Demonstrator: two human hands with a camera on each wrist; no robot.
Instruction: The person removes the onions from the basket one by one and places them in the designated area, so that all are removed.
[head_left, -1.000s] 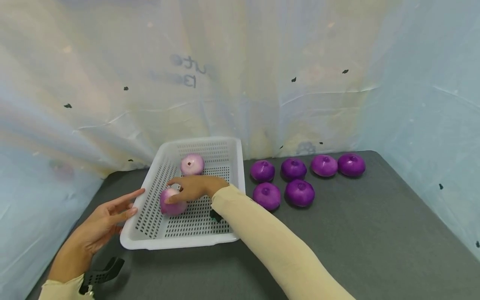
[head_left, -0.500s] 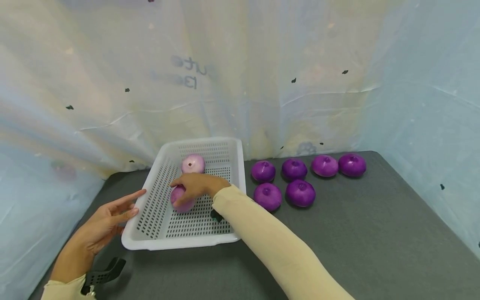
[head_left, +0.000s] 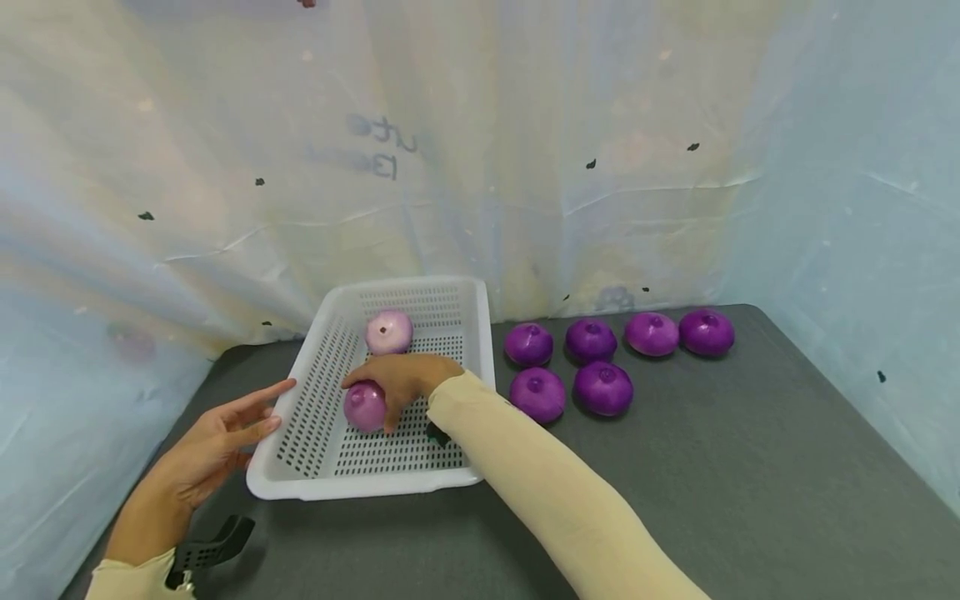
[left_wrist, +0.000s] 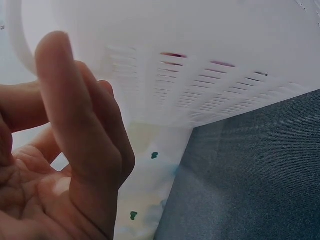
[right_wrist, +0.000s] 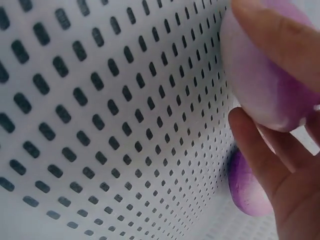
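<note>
A white perforated plastic basket [head_left: 367, 483] stands on the dark tabletop. Two purple onions sit inside. My right hand [head_left: 408, 379] reaches over the near onion [head_left: 364, 407]; in the right wrist view the thumb and fingers [right_wrist: 280, 45] curl round that onion [right_wrist: 265, 85]. Farther back in the basket is the paler onion [head_left: 389, 332], its cut root end upward. At the basket's left side, my left hand [head_left: 213, 446] holds the rim, thumb and index fingertips on it. From the left wrist, bent fingers [left_wrist: 80, 115] show close under the basket wall [left_wrist: 200, 30].
Several dark purple onions [head_left: 604, 388] stand in two rows on the tabletop [head_left: 735, 467], right of the basket. Plastic sheeting [head_left: 450, 167] hangs behind and along both sides. A black wrist mount [head_left: 213, 546] sits by my left wrist.
My right hand has shifted the near onion a little to the right within the basket and turned it, so its tip now shows. The left hand stays at the rim.
</note>
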